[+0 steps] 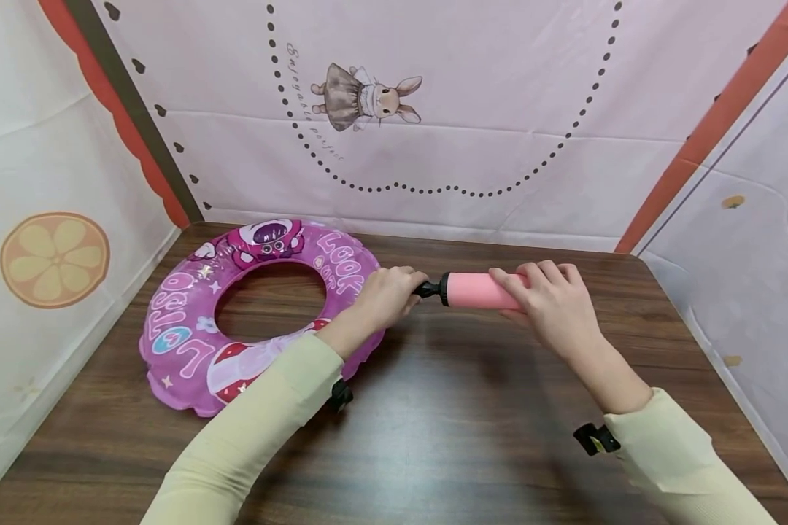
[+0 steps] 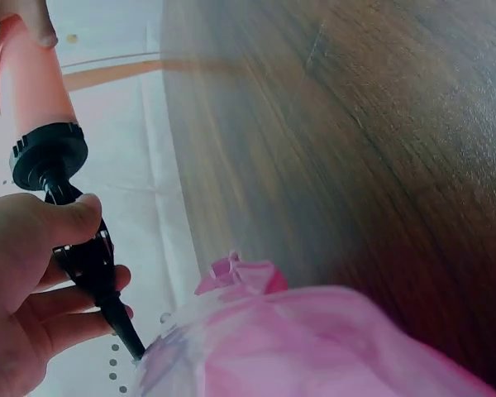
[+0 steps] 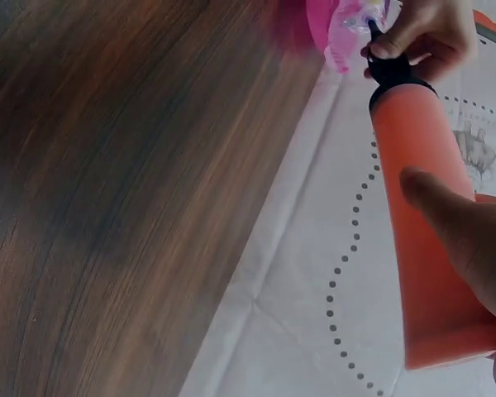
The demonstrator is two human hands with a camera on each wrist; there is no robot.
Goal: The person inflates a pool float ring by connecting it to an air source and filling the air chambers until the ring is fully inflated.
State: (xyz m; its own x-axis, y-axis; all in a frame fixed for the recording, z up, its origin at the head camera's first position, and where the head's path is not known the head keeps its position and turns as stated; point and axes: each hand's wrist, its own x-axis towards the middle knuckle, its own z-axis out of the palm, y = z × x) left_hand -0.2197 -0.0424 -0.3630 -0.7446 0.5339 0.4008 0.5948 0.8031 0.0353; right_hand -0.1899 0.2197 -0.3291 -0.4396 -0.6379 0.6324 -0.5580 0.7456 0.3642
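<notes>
A pink hand air pump [image 1: 476, 290] is held level over the table between both hands. My left hand [image 1: 386, 295] grips its black neck, thumb and fingers curled round it in the left wrist view. The thin black nozzle [image 2: 120, 327] points down to the swim ring, its tip right at the vinyl. Around the pink barrel [image 3: 426, 157] curl the fingers and thumb of my right hand [image 1: 558, 306]. The purple swim ring [image 1: 187, 390], printed with white lettering and a cartoon bear, lies puffed up on the left of the table, partly covered by my left forearm.
The dark wooden table [image 1: 433, 437] meets a printed cloth backdrop [image 1: 486, 95] at the back, with a rabbit picture [image 1: 361, 95] on it. More cloth walls stand at the left and right sides. Black straps with small devices [image 1: 596, 439] sit at both wrists.
</notes>
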